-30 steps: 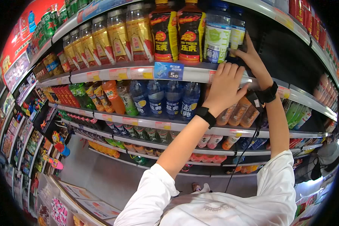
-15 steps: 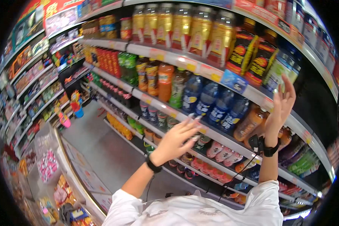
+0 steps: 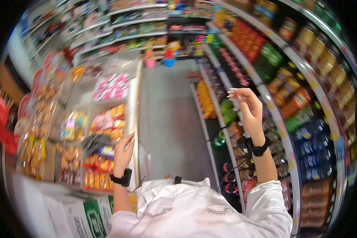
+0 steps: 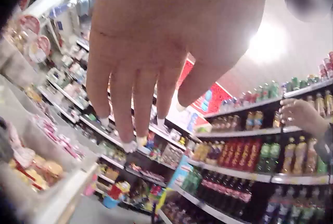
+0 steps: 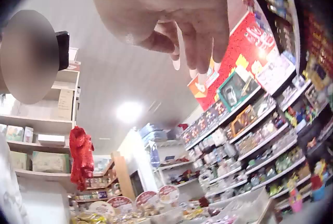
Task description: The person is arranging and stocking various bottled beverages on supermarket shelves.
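Note:
My left hand [image 3: 123, 155] is held up beside the snack bins, with nothing in it. In the left wrist view its fingers [image 4: 145, 96] point away, fairly straight and slightly spread. My right hand [image 3: 248, 110] is raised in front of the drinks shelves, also holding nothing. The right wrist view shows its fingers [image 5: 200, 47] loosely bent. Nearest to the left hand are bins of packaged snacks [image 3: 99, 178]. Beyond the right hand, blue-labelled bottles [image 3: 313, 150] and green bottles [image 3: 267, 59] stand on the shelves.
A grey aisle floor [image 3: 168, 111] runs between the bin counter's edge [image 3: 134, 91] and the drinks shelving [image 3: 283, 131]. At its far end are a blue bucket [image 3: 169, 59] and shelves of small goods [image 3: 139, 35]. A green-and-white carton [image 3: 93, 218] is at lower left.
The view has swung left from the drinks shelf to the aisle and bins. Both hands have come away from the shelf and the bottles; the left is now by the bins.

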Demonstrator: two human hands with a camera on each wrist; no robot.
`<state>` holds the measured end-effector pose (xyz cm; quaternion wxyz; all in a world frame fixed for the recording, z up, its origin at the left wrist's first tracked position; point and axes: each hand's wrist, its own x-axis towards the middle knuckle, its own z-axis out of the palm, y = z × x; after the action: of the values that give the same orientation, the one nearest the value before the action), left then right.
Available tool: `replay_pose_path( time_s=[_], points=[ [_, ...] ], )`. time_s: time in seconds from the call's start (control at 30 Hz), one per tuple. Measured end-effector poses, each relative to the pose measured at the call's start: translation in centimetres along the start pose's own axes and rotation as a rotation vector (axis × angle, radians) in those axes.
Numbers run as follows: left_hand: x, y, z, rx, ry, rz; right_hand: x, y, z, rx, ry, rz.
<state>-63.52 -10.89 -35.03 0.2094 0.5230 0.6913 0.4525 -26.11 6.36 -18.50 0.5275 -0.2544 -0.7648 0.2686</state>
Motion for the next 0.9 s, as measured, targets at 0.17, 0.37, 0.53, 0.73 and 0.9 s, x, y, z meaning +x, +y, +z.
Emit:
replay_pose_path(
  time_s=[0.17, 0.37, 0.53, 0.73, 0.9],
  points=[
    [-5.0, -4.6, -6.3, -0.003, 0.204, -0.208, 1.1, 2.7, 13.1, 0.116, -0.306, 0.103],
    [-9.1, -11.6, -7.2, -0.090, 0.337, -0.449, 0.3, 4.5, 24.5, 0.120, -0.682, 0.025],
    [-9.7, -13.4, -6.6, -0.081, 0.400, -0.475, -0.2, 4.5, 33.0, 0.161, -0.951, -0.026],
    [-8.0, -16.8, -6.0, -0.015, 0.392, -0.591, -4.9, 6.6, 43.4, 0.272, -1.282, -0.004],
    [-6.3, -19.9, -4.3, -0.077, 0.498, -0.696, -12.5, 11.2, 50.9, 0.116, -1.186, -0.181]
  ],
)
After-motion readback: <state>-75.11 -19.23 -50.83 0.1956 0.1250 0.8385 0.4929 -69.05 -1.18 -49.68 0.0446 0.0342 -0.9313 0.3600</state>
